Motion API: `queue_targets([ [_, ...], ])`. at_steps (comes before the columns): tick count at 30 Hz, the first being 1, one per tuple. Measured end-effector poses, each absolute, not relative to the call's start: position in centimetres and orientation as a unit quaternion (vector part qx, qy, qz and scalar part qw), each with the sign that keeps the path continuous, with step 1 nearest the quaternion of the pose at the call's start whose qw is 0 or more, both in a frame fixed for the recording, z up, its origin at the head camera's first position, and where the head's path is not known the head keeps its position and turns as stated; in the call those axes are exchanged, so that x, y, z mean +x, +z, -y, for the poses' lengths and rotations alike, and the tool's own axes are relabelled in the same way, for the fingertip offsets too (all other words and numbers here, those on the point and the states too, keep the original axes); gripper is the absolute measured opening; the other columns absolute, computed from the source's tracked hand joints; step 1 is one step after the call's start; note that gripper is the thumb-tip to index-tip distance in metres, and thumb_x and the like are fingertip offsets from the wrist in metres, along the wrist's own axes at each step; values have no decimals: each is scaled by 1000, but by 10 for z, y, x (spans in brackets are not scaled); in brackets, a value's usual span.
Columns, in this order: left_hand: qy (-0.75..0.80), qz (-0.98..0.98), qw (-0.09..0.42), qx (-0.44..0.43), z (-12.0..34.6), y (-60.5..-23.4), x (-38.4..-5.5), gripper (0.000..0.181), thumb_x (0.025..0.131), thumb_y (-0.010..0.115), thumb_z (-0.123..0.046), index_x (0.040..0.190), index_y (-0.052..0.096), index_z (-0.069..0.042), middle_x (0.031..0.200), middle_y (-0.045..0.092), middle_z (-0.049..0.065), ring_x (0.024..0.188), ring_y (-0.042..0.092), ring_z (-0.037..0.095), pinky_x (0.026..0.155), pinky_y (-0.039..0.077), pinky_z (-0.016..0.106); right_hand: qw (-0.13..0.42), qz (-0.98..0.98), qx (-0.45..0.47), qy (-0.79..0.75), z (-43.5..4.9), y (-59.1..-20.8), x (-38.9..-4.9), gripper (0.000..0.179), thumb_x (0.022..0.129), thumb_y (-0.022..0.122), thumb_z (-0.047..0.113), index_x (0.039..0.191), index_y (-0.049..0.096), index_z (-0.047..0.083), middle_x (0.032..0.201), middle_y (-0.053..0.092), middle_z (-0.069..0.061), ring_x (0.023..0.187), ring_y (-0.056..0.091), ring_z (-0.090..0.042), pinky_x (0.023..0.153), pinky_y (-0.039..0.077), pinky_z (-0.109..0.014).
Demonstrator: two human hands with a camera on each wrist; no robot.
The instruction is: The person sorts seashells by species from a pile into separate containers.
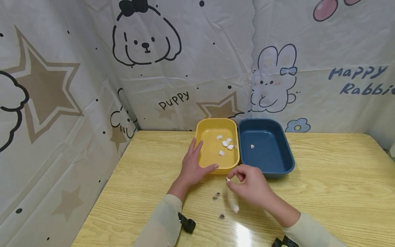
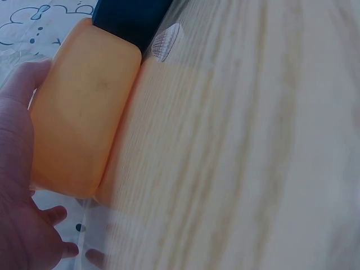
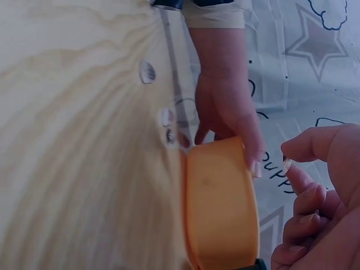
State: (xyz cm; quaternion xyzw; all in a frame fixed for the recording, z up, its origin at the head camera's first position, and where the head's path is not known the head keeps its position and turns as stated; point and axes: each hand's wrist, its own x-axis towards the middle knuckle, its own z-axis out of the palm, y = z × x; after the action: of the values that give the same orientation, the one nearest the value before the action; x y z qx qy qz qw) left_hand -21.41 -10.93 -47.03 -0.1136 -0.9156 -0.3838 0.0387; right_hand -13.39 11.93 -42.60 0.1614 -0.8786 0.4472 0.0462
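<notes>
R hand (image 1: 252, 184) pinches sm shell (image 1: 228, 179), L hand (image 1: 192, 167) touching yel tray (image 1: 207, 137)

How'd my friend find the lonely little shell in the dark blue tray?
On the pale wood-grained table, find the dark blue rectangular tray, beside the yellow rectangular tray. Inside, the small pinkish shell lies alone, unlike the yellow tray's several white shells.

Yellow tray (image 1: 210, 145) in every view

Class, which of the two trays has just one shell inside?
The blue tray: one small shell lies inside, while the yellow tray beside it holds several white shells.
</notes>
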Motion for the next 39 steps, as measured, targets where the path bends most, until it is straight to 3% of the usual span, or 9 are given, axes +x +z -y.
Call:
queue_targets([
  [20, -390, 912, 42, -118, 110, -472, -214, 108, 76, 78, -61, 161, 24, -22, 167, 2, -5, 147, 17, 36, 112, 20, 59, 97, 892, 113, 427, -137, -396, -166, 10, 85, 79, 18, 88, 72, 12, 72, 50, -5, 70, 46, -20, 62, 36, -33],
  [39, -394, 910, 41, -123, 111, -472, -214, 107, 76, 78, -60, 160, 25, -21, 167, 4, -1, 146, 18, 37, 112, 20, 59, 131, 899, 58, 413, -156, -403, -204, 13, 89, 75, 22, 91, 71, 10, 72, 46, -5, 66, 45, -24, 58, 34, -35],
])
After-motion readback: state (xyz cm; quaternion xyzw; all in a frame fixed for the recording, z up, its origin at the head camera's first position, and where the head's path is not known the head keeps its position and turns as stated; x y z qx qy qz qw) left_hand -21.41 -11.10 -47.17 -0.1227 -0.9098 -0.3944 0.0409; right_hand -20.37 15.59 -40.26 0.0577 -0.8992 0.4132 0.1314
